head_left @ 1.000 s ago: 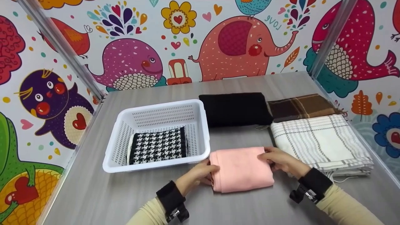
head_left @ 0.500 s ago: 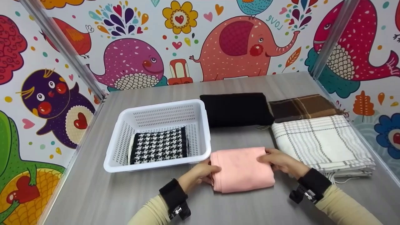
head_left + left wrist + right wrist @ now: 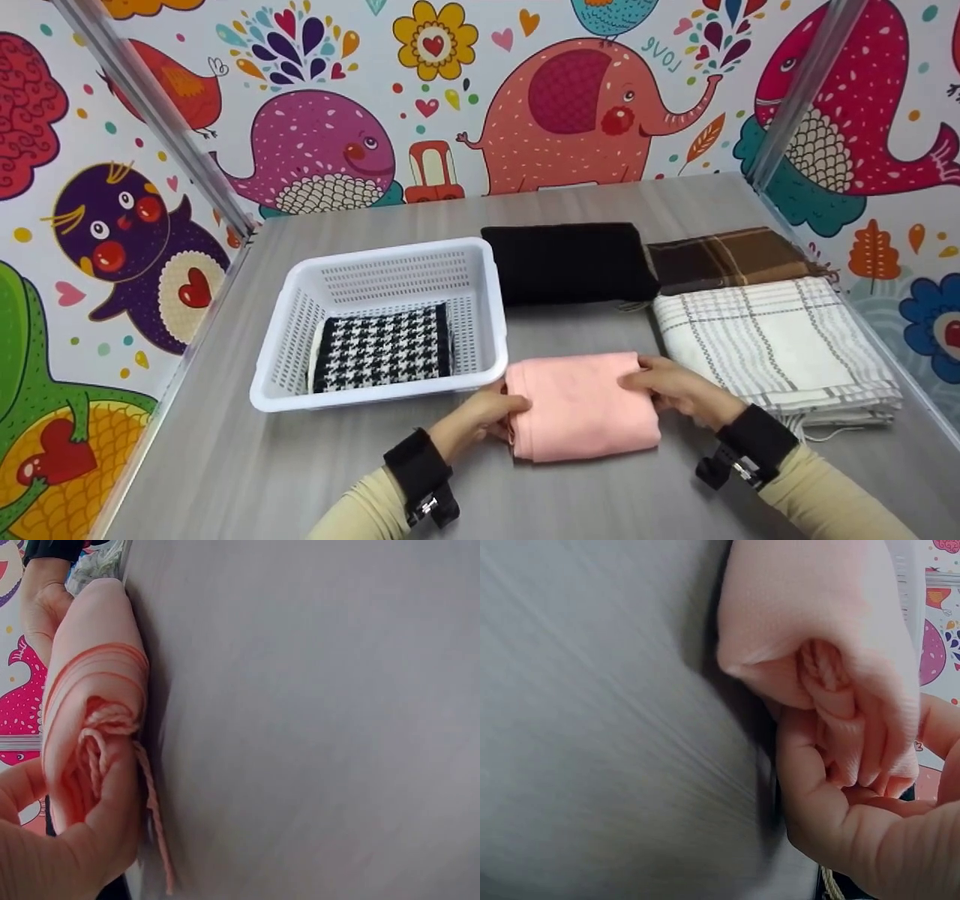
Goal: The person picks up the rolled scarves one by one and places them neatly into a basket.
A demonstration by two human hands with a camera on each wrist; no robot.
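Observation:
A folded pink scarf [image 3: 581, 409] lies in front of the person at the near middle of the table. The left hand [image 3: 484, 416] grips its left end, thumb on top and fingers beneath. At the opposite end the right hand [image 3: 679, 386] pinches the scarf the same way. Twisted fringe strands hang out of the folded pink scarf [image 3: 101, 682] beside the fingers in the left wrist view. Rolled layers of the scarf [image 3: 817, 607] show above the fingers in the right wrist view. A white plastic basket [image 3: 495, 315] stands just left of the scarf, holding a folded black-and-white houndstooth scarf [image 3: 382, 349].
Behind the pink scarf lies a folded black scarf [image 3: 566, 262]. A brown plaid scarf [image 3: 739, 259] is to its right at the back. A white checked scarf [image 3: 772, 345] with fringe lies near the right wall. Printed panels [image 3: 450, 97] border the grey table [image 3: 337, 472].
Both hands keep their hold on the pink scarf, which stays in place. The whole head view has shifted very slightly.

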